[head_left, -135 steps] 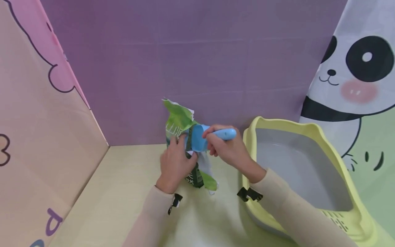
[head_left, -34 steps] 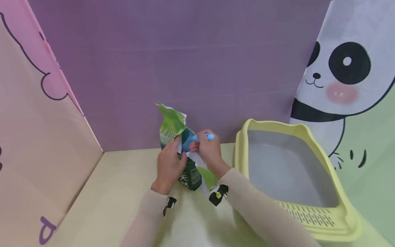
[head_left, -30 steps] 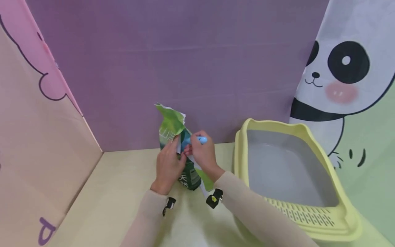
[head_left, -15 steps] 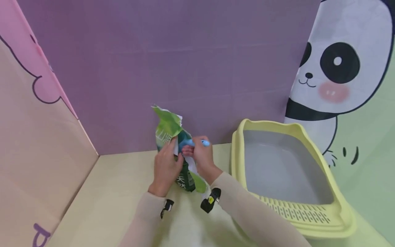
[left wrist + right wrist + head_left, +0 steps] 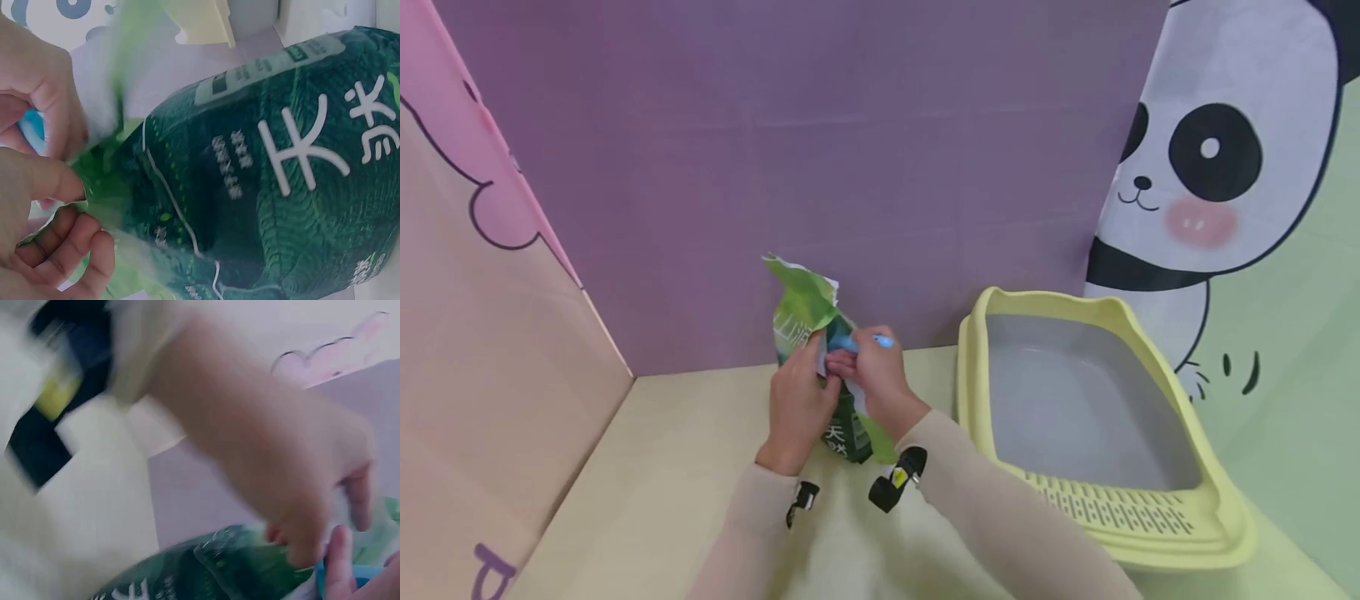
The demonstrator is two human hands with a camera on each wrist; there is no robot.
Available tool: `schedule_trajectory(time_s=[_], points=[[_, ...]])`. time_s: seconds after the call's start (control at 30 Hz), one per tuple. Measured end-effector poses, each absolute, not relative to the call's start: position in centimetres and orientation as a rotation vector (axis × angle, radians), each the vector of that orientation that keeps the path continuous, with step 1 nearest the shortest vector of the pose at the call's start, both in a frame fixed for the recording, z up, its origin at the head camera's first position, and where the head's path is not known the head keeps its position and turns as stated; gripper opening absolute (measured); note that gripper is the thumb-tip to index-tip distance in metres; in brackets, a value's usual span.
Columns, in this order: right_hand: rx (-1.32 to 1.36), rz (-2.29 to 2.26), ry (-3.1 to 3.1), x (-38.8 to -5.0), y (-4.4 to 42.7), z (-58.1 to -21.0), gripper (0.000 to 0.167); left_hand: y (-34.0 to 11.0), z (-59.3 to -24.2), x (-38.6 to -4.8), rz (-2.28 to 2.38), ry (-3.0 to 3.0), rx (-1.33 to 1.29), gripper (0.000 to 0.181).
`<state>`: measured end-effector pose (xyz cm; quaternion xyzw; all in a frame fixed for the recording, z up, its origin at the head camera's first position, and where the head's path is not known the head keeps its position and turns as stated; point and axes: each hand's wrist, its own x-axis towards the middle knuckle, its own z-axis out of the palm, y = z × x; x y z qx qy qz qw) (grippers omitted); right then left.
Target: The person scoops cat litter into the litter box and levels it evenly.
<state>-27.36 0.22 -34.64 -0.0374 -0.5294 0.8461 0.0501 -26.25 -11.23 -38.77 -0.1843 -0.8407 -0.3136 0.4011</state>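
On the worktop, a yellow tray sits right of the green bag. The left hand's grip pinches the bag's opening; the right hand's grip holds the blue scoop, its head hidden.

Green bag with white characters, upright, torn open, blue scoop at its mouth, mostly hidden
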Motion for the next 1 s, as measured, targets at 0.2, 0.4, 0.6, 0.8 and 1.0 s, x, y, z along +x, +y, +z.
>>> schedule_trajectory(time_s=[0.2,0.4,0.6,0.8,1.0], points=[[-0.129,2.603,-1.526,-27.5,0.6,-34.8,0.005,-11.2,-38.9,-26.4,-0.801,-2.138,-0.459,0.055],[-0.094,2.616,-1.452,-27.4,0.9,-35.5,0.006,-11.0,-38.7,-26.3,-0.826,-2.137,-0.447,0.053],[-0.054,2.623,-1.383,-27.1,1.1,-36.1,0.006,-11.1,-38.6,-26.2,-0.842,-2.156,-0.44,0.05],[-0.022,2.639,-1.333,-26.7,1.1,-36.6,0.005,-11.3,-38.6,-26.1,-0.847,-2.163,-0.429,0.051],[0.032,2.62,-1.302,-26.6,1.1,-37.3,0.005,-11.5,-38.5,-26.1,-0.855,-2.178,-0.414,0.05]])
